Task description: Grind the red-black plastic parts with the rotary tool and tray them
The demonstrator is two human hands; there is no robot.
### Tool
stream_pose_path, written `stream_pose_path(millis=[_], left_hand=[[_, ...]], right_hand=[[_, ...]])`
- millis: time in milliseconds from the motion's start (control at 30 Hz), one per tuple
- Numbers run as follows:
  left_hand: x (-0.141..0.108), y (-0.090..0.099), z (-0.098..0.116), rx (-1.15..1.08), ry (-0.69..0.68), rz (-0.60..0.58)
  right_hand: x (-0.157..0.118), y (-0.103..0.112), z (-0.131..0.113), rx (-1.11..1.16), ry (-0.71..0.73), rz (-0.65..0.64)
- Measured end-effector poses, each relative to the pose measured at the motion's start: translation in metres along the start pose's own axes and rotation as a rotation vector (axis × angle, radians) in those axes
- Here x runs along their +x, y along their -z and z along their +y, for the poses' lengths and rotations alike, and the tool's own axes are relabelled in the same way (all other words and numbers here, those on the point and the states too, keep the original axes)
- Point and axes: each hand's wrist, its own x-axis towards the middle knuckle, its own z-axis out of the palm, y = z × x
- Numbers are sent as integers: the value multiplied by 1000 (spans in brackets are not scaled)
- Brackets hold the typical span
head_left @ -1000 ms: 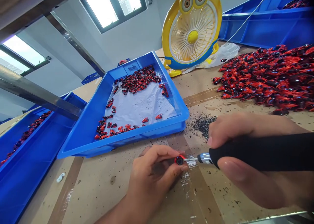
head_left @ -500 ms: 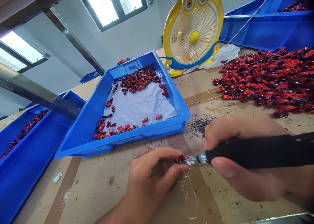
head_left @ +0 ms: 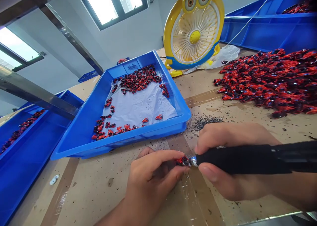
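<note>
Between the thumb and fingertips of my left hand [head_left: 151, 176] is a small red-and-black part [head_left: 182, 161], its opening facing right. My right hand [head_left: 237, 163] is wrapped round a thick black rotary tool [head_left: 237, 158] with a silver collar. The tool's narrow tip meets the part at its right side; my fingers and the collar hide how far in it reaches. Beyond my left hand stands a blue tray [head_left: 138, 138] lined with a white sheet, with many similar parts along its edges and far end.
A large heap of red-and-black parts [head_left: 272, 80] lies at right. Black shavings [head_left: 205, 122] are scattered beyond my right hand. A yellow cartoon fan [head_left: 194, 37] stands behind the tray. More blue bins [head_left: 260, 31] flank the table, and a metal frame [head_left: 37, 94] crosses at left.
My right hand has moved left with the rotary tool, bringing its tip from just beside the part onto it. My left hand keeps its pinch almost in place.
</note>
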Motion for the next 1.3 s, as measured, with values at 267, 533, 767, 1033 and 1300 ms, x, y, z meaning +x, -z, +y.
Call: stream_pose_path(millis=[267,533,767,1033,1300], left_hand=[[-2,1,2,5,17,-44],[-3,-1,1,-14,23,-47],[0,-2,-2,3,31,-34],[-1,-3,-4,17,60,-43],[0,-3,-5,5,78,-24]], right_hand=[[6,19,2,-103,76,-209],[3,9,-1,-70,-34,-97],[1,6,0,-16,-73,-77],[1,-1,9,39,-34,-66],[2,0,5,62,-62,-50]])
